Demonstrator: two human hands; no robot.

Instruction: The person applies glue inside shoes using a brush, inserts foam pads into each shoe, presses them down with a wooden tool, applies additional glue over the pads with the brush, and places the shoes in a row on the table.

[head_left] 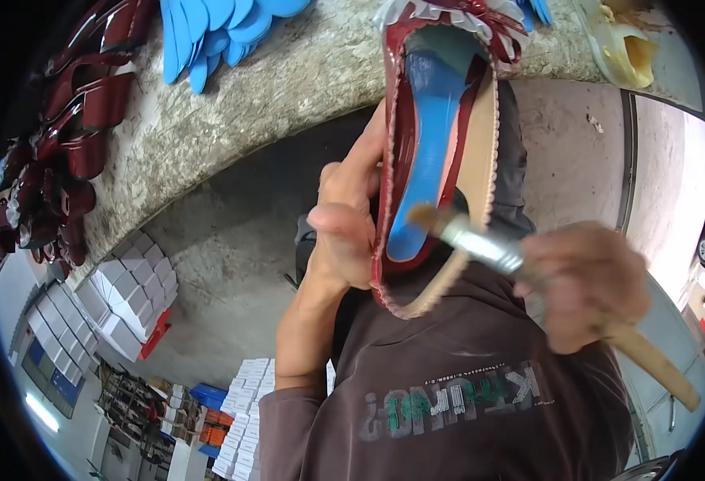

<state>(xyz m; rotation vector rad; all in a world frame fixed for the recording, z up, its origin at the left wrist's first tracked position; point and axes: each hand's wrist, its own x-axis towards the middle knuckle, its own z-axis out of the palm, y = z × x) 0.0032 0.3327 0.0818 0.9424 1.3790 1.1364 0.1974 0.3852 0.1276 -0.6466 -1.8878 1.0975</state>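
Note:
My left hand (348, 220) grips a dark red shoe (400, 152) from its left side, thumb against the outside. The shoe has a scalloped edge, a pale lining, and a white ruffle with a red bow at its toe. A blue insole (433, 144) lies along its inside. My right hand (589, 280), smeared by motion, is closed around the wooden handle of a brush (481, 244) with a metal ferrule. The brown bristles are over the heel end of the insole; whether they touch it I cannot tell.
Several blue insoles (224, 32) lie on the rough worktop (288, 80). Dark red shoes (72, 136) line its left end. A plastic container (629, 56) with yellowish residue stands at the upper right. White boxes (132, 284) are stacked at the left.

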